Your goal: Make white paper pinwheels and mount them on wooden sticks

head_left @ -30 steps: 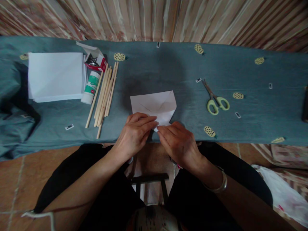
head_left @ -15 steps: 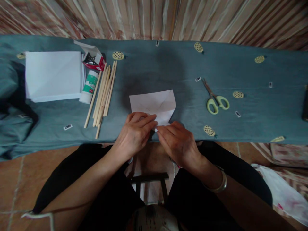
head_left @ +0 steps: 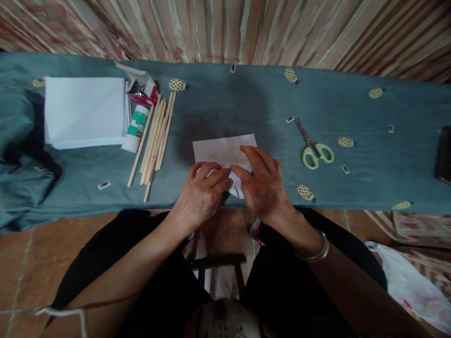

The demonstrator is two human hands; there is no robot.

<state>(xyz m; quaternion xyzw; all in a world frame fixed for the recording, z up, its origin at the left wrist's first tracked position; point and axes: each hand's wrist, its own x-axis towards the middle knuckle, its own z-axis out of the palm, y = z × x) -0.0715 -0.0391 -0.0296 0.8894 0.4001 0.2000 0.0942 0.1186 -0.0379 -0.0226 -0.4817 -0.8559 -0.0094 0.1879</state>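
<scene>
A folded sheet of white paper (head_left: 225,144) with crossing crease lines lies near the table's front edge. My left hand (head_left: 204,188) is curled over its lower left part, with the fingertips closed on the paper. My right hand (head_left: 262,180) rests on the right side of the sheet, thumb and index finger spread apart and pressing on the surface. Below the fingertips a small folded corner of the paper sticks out toward me. Both hands cover much of the lower half.
Left of the paper lie several wooden sticks (head_left: 155,141), a glue stick (head_left: 136,129), a red and white box (head_left: 143,89) of metal pieces, and a stack of white paper (head_left: 84,112). Green-handled scissors (head_left: 312,148) lie to the right. A dark object (head_left: 443,155) is at the right edge.
My right hand has let go of the lower paper edge and moved up onto the sheet, its thumb and index finger spreading. My left hand stays nearly in place.
</scene>
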